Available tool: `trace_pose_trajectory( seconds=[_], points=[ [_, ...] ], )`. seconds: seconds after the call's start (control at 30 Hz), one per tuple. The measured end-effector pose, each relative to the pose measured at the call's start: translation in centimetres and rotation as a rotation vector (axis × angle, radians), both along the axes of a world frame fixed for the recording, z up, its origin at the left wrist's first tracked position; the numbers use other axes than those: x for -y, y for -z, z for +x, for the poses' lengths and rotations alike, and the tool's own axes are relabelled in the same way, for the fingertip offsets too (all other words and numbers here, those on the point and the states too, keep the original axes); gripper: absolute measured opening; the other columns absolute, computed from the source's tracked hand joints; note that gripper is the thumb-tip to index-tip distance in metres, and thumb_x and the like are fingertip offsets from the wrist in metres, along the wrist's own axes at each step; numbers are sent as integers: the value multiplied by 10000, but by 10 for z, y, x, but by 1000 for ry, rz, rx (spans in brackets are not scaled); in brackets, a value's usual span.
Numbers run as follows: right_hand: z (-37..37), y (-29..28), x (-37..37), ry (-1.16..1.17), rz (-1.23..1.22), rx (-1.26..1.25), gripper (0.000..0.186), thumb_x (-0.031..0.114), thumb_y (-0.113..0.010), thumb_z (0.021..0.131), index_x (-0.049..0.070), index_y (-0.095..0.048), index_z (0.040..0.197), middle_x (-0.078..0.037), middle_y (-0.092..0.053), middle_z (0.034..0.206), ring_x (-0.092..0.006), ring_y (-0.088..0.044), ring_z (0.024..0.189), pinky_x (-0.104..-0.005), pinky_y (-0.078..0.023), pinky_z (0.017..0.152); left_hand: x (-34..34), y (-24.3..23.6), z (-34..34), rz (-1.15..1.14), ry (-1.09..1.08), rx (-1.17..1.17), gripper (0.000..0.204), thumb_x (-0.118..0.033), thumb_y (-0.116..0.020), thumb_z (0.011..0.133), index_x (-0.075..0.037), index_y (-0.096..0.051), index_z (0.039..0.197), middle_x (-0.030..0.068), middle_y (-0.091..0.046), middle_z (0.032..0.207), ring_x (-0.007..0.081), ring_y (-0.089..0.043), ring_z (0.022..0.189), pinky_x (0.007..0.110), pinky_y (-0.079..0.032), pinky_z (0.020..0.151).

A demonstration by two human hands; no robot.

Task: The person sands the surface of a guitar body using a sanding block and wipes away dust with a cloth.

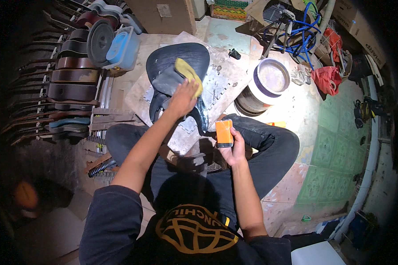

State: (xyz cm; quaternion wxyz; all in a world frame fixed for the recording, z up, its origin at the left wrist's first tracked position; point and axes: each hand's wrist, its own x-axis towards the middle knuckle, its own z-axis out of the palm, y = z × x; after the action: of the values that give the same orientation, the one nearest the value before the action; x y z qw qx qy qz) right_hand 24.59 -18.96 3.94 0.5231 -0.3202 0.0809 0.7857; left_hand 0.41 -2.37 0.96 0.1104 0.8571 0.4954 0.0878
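Note:
A glossy black body with a rounded end and two curved horns, shaped like an electric guitar body (pixel 199 52), lies in front of my crossed legs. Its middle shows a duller grey-black area. My left hand (pixel 184 98) reaches across it and presses a yellow cloth (pixel 186 70) against its surface, the cloth's far end sticking out past the fingers. To the right, over my lap, my right hand (pixel 235 152) grips a small orange rectangular container (pixel 224 132) with a dark lower end. Its printing is too small to tell the contents.
Worn interlocking mat tiles (pixel 225 81) lie under the black body. A round pan tops a white bucket (pixel 257 98) at right. Several guitars (pixel 73 90) line the left side, near a clear plastic tub (pixel 129 51). Blue hose (pixel 305 39) and red bags (pixel 327 79) sit at back right.

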Motion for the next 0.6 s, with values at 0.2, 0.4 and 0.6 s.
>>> trace_pose_trajectory(
  seconds=[0.2, 0.4, 0.6],
  points=[
    [-4, 6, -4, -6, 42, -46, 309, 244, -574, 983, 107, -605, 1258, -61, -694, 1165, -187, -669, 1004, -336, -538, 858, 49, -12, 10, -67, 89, 41, 645, -157, -607, 886, -85, -431, 1503, 179, -408, 1564, 405, -329, 1473, 556, -285, 1195],
    [-3, 9, -6, 138, 30, -16, 363, 270, -581, 979, 76, -604, 1286, -65, -690, 1203, -204, -666, 1049, -348, -528, 925, 82, -21, 18, -106, 150, 81, 645, -130, -612, 870, -84, -444, 1491, 179, -427, 1551, 394, -353, 1464, 529, -322, 1182],
    [-4, -6, -8, 241, -49, 91, 319, 362, -559, 965, 119, -649, 1152, -20, -708, 1004, -184, -657, 835, -358, -517, 696, 110, -20, 20, -199, 212, 129, 571, -106, -606, 881, -62, -499, 1441, 167, -474, 1523, 380, -365, 1462, 507, -344, 1174]
  ],
)
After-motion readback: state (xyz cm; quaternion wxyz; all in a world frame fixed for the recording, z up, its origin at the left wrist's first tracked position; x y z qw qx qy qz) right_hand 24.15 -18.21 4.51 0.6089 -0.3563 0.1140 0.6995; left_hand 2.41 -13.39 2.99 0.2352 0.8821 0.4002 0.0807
